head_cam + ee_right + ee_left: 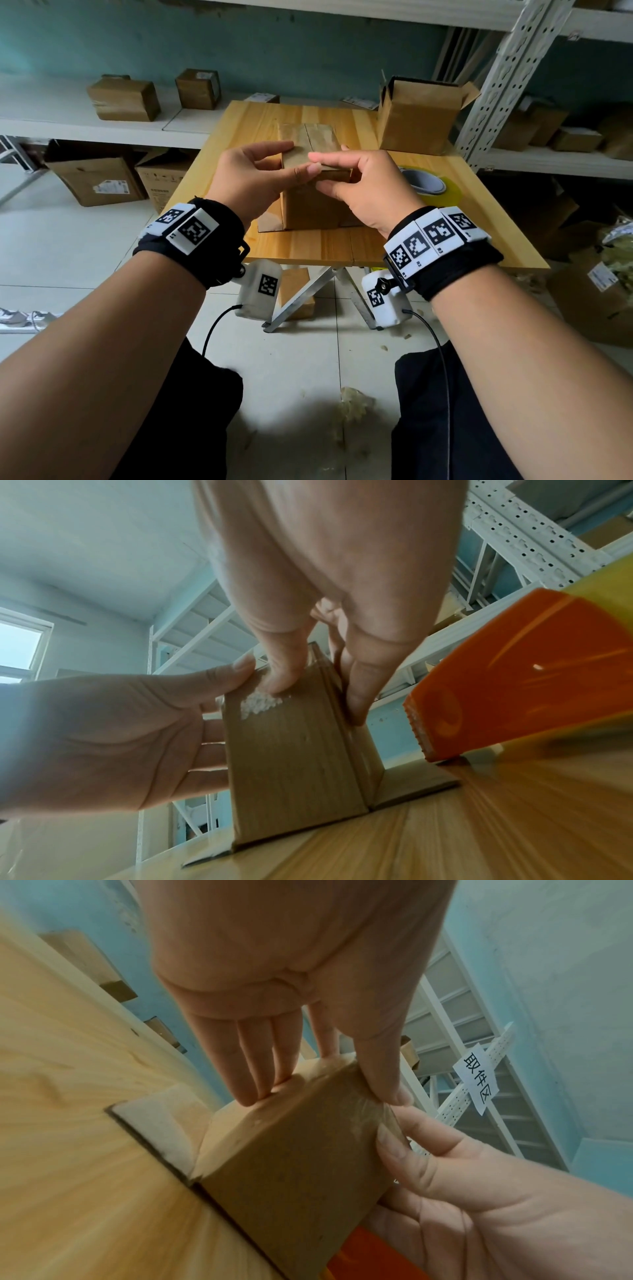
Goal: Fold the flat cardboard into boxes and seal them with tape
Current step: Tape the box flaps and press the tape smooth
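Note:
A small brown cardboard box stands upright on the wooden table. Its top flaps are closed under clear tape, and its bottom flaps lie spread on the wood. My left hand is at the top left corner, with straight fingers flat on the left side and the thumb along the top front edge. My right hand pinches that top front edge, index finger on top and thumb on the front face, its other fingers against the right side. A tape roll in an orange dispenser lies just right of the box.
An open cardboard box stands at the table's back right corner. White metal shelves with several boxes run behind and to the right. More boxes sit on the floor at the left. The table's near edge is close to my wrists.

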`<state>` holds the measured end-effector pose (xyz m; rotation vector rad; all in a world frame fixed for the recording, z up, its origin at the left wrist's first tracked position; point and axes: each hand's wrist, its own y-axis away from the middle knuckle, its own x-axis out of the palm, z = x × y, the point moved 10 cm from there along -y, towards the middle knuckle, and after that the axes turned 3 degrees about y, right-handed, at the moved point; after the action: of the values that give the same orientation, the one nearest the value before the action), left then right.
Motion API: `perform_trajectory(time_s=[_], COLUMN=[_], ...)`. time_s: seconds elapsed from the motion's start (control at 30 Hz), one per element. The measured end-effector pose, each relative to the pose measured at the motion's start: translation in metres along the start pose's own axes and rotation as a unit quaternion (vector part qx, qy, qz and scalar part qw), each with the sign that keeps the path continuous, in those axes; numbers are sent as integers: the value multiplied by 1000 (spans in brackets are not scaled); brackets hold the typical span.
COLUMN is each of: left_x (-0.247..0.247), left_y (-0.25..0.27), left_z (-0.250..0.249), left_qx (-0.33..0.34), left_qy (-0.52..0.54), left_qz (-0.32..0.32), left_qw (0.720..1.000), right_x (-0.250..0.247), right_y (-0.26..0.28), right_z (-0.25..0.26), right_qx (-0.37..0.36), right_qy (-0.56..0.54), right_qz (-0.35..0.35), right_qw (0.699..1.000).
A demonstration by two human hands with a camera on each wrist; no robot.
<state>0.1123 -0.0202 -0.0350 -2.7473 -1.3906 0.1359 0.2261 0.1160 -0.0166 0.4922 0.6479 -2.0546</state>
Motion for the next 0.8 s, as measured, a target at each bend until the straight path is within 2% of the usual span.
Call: perform_trajectory(time_s=[0.23,0.5,0.67,0.8], left_x=[-2,-1,6,9], left_y=[-2,1,5,7], left_z=[-4,-11,-15,-18], left_qx=[-4,49,80,107], left_qy=[-40,-177,-215,-211], left_qz=[9,21,29,10], left_qw=[999,983,973,972], right_x=[1,4,5,2], right_y=[3,7,8,9], right_z=[4,4,5,9], right_qx=[-4,12,5,-7], right_qy=[23,19,26,42], right_qz=[32,32,19,-9], right_qw=[999,999,999,999])
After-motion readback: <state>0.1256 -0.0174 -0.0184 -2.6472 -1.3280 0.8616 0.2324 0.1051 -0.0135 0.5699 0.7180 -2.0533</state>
